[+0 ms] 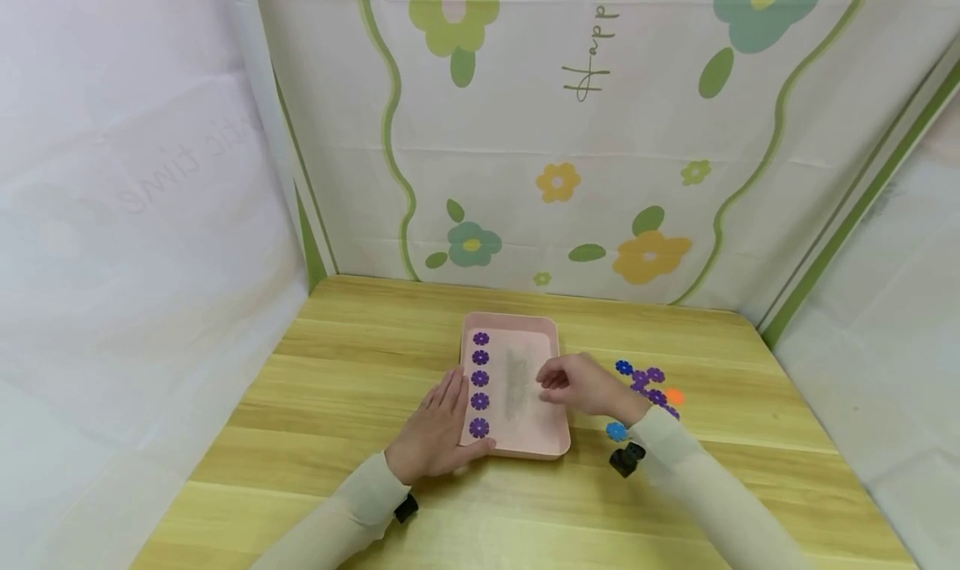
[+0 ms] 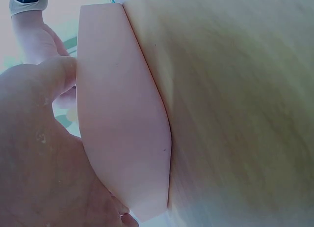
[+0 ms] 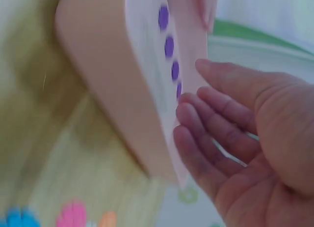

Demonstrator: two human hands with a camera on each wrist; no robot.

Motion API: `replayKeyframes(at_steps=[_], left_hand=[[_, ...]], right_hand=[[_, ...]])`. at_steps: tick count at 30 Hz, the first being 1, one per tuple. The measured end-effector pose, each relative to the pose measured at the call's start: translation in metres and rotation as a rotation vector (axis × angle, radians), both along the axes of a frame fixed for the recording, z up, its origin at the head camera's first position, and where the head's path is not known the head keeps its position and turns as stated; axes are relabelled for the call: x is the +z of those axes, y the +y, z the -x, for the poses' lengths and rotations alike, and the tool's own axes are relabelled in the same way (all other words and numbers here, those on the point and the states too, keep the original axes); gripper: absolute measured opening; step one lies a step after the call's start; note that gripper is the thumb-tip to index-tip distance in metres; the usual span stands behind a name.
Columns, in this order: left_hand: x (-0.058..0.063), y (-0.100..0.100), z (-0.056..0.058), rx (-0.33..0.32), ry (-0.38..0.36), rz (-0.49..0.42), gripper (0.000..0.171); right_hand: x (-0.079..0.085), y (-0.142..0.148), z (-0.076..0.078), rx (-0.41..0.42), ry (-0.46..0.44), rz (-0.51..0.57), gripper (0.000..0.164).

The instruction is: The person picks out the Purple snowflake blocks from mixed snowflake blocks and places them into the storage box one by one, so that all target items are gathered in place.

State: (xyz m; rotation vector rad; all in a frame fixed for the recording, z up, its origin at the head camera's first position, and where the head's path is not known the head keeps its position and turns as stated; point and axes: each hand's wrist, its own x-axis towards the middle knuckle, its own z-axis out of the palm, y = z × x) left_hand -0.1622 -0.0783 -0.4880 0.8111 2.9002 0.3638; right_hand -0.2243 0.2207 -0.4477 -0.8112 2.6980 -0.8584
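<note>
A pink rectangular tray [image 1: 536, 437] lies on the table with a column of several purple flower-shaped discs [image 1: 480, 378] along its left side. My left hand [image 1: 433, 432] rests against the tray's left wall, fingers straight, its thumb over the near rim. In the left wrist view the tray's outer wall [image 2: 122, 99] shows beside that hand. Above the tray's right side hovers my right hand [image 1: 588, 384], fingers loosely bent and thumb apart. The right wrist view shows nothing between the fingers [image 3: 216, 124] and thumb.
Right of the tray, partly behind the right forearm, lie loose purple discs [image 1: 656, 397], an orange disc [image 1: 675, 396] and a light blue disc [image 1: 617, 432]. A pink disc [image 3: 71, 215] appears in the right wrist view. A flower-printed curtain [image 1: 510, 137] stands behind the wooden table [image 1: 360, 337].
</note>
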Motion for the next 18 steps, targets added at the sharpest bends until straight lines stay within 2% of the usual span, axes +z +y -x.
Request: replayKeyframes(at_steps=[4, 10, 18], left_hand=[[0.001, 0.000, 0.000, -0.006, 0.001, 0.001, 0.107], [0.001, 0.000, 0.000, -0.013, 0.008, -0.014, 0.107], [-0.001, 0.000, 0.000, -0.004, 0.009, -0.021, 0.108]], right_hand=[[0.006, 0.032, 0.003, -0.025, 0.073, -0.039, 0.026], [0.001, 0.086, 0.011, -0.092, 0.159, -0.111, 0.029], [-0.004, 0.147, 0.019, -0.174, 0.159, -0.221, 0.037]])
